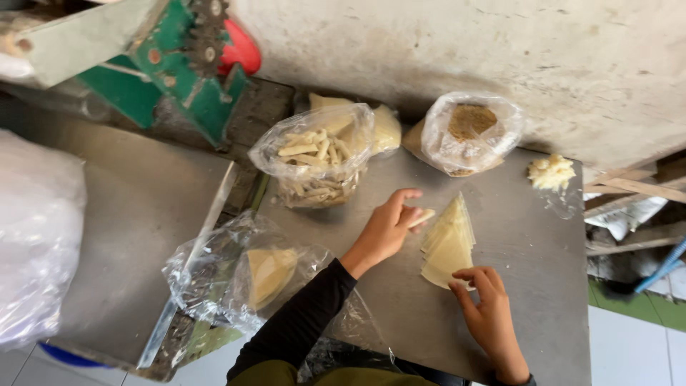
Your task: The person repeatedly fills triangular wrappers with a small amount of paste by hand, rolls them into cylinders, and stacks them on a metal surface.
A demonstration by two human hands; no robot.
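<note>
Grey metal tabletop (514, 243) against a stained plaster wall (500, 50); green geared machine (179, 64) at upper left.

Left hand (386, 229): fingers curled, thumb and forefinger pinching a small pale filling stick (421, 218), held just above the upper left edge of the wrapper stack. Black sleeve (300, 322) on that arm.

Right hand (489, 314): fingers bent together, fingertips (464, 277) pressed on the near corner of the fanned stack of pale triangular wrappers (449, 243). Stack flat on the table, mid-right, between both hands.

Behind the hands: open clear bag of pale sticks (314, 157), more folded wrappers (382, 129) just behind it. Second clear bag with brown crumbs (468, 132) to its right. Small pale crumbly lump (550, 171) on plastic near the far right edge, well apart from the hands.

Near left: crumpled clear bag holding yellowish wrappers (268, 275), beside the left forearm. Large white plastic bundle (36, 236) at far left.
</note>
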